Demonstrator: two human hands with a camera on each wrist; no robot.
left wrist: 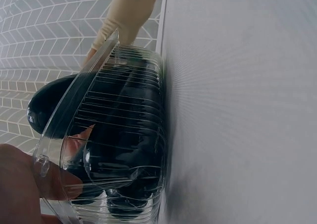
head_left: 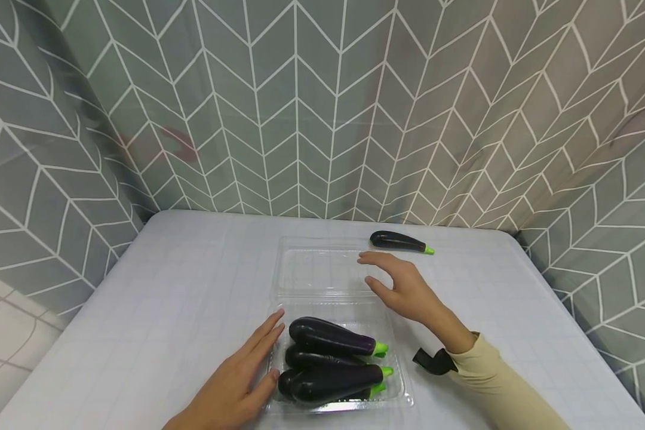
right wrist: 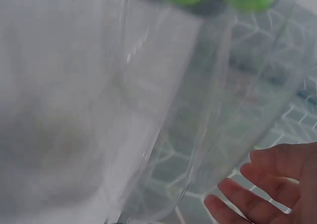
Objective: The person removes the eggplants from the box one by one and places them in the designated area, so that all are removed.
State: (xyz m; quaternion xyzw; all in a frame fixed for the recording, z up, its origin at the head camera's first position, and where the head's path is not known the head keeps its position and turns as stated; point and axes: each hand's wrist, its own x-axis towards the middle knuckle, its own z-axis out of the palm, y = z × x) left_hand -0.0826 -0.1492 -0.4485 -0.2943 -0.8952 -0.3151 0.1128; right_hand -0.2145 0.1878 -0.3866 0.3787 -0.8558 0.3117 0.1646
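Observation:
A clear plastic clamshell box [head_left: 403, 388] lies with its lid [head_left: 317, 269] folded back on the table. Several dark eggplants [head_left: 333, 382] with bright green stems are stacked in its base, their stem ends pointing right. My left hand [head_left: 236, 379] rests at the box's left edge, fingers extended, with the thumb at the rim near the eggplants' rounded ends. Over the right edge of the lid, my right hand [head_left: 405, 286] reaches out with fingers spread and nothing between them. Just beyond its fingertips, a single eggplant [head_left: 398, 240] lies near the table's back edge.
The table [head_left: 193, 275] has a white cover and ends at a wall hung with grey chevron-patterned cloth [head_left: 312, 119]. Similar cloth runs along both sides. A black strap [head_left: 432, 361] sticks out by the right sleeve [head_left: 494, 376].

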